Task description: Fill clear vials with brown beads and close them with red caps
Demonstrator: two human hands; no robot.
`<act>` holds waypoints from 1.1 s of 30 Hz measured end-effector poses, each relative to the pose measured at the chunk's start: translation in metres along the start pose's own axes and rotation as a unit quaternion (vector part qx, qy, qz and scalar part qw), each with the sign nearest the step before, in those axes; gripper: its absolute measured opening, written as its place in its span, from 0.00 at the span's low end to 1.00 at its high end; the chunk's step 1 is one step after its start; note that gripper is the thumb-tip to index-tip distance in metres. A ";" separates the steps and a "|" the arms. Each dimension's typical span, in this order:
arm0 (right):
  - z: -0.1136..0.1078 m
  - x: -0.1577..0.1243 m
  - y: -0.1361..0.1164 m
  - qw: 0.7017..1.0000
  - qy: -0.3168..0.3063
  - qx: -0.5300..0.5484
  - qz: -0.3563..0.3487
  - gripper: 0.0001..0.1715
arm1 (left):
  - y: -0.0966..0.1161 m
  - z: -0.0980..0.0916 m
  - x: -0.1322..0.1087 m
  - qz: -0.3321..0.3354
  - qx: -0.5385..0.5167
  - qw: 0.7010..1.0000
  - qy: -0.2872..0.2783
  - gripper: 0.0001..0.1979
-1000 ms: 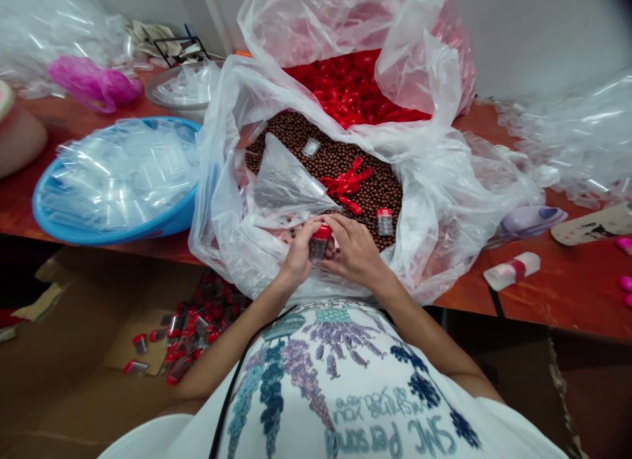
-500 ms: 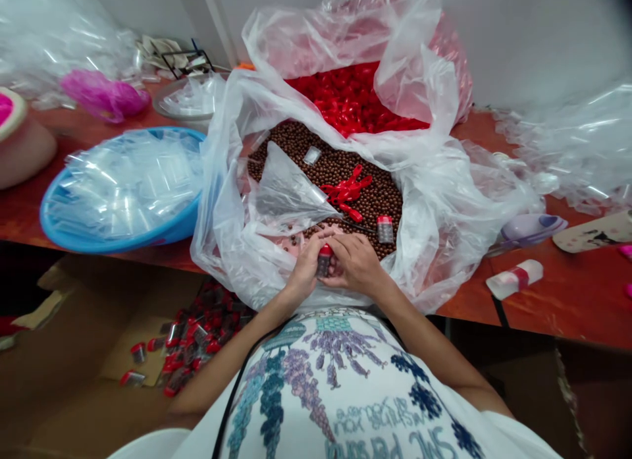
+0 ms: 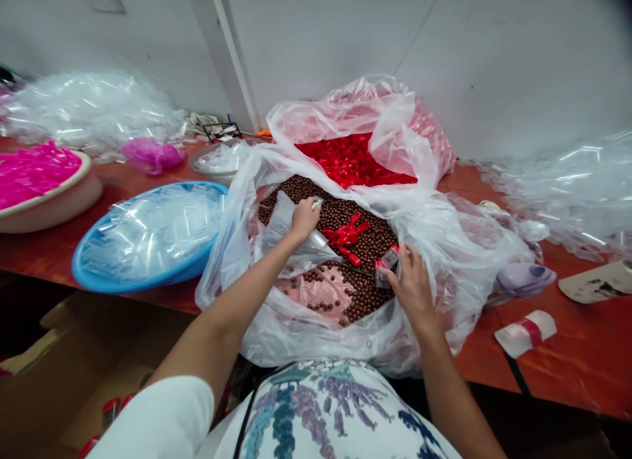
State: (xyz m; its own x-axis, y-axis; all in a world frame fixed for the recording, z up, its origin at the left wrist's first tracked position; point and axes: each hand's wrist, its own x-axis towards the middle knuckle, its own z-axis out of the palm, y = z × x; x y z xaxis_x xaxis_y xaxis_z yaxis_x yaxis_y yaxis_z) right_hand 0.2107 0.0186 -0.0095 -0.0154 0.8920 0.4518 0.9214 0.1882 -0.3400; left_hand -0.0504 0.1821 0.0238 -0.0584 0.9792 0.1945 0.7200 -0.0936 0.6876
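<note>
Brown beads (image 3: 340, 215) fill a large clear plastic bag (image 3: 276, 340) on the red table. My left hand (image 3: 306, 216) is closed on a small clear container (image 3: 317, 202) over the beads, beside a clear plastic cone (image 3: 286, 242). At the right side of the beads my right hand (image 3: 411, 278) has its fingers closed on a small red-lidded jar (image 3: 390, 258). A second red-lidded jar (image 3: 382, 274) lies against it, near the thumb. Red plastic pieces (image 3: 348, 232) rest on the beads between my hands.
A blue basin (image 3: 83, 274) of clear plastic pieces stands left, with a cream basin (image 3: 59, 212) of pink pieces beyond. Behind the beads is a bag of red pieces (image 3: 350, 159). A purple scoop (image 3: 526, 278) and a clear roll (image 3: 526, 334) lie right.
My hands have moved apart from around a jar at the front. The left has reached forward to the small clear container; the right has brought the jar to the right side. The view has tilted up.
</note>
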 end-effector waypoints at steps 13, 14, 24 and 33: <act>0.012 -0.031 -0.008 0.990 -0.037 0.122 -0.051 0.23 | -0.015 -0.008 -0.005 0.055 -0.007 0.993 -0.100 0.17; 0.012 -0.031 -0.008 0.990 -0.036 0.127 -0.048 0.23 | -0.018 -0.015 -0.015 0.049 -0.035 0.989 -0.136 0.18; 0.007 -0.032 -0.009 0.986 -0.038 0.155 -0.039 0.21 | -0.026 -0.019 -0.108 -0.134 -0.114 0.908 -0.380 0.17; -0.005 -0.045 0.000 0.986 -0.022 0.165 -0.004 0.23 | 0.006 0.049 -0.126 -0.110 -0.168 0.868 -0.453 0.14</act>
State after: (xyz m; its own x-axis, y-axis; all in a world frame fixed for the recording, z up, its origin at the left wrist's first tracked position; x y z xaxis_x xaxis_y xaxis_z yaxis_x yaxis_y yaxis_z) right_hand 0.2135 -0.0238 -0.0263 -0.0459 0.9054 0.4221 0.7449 0.3126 -0.5895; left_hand -0.0050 0.0669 -0.0304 0.5091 0.7049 -0.4939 0.5088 0.2164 0.8332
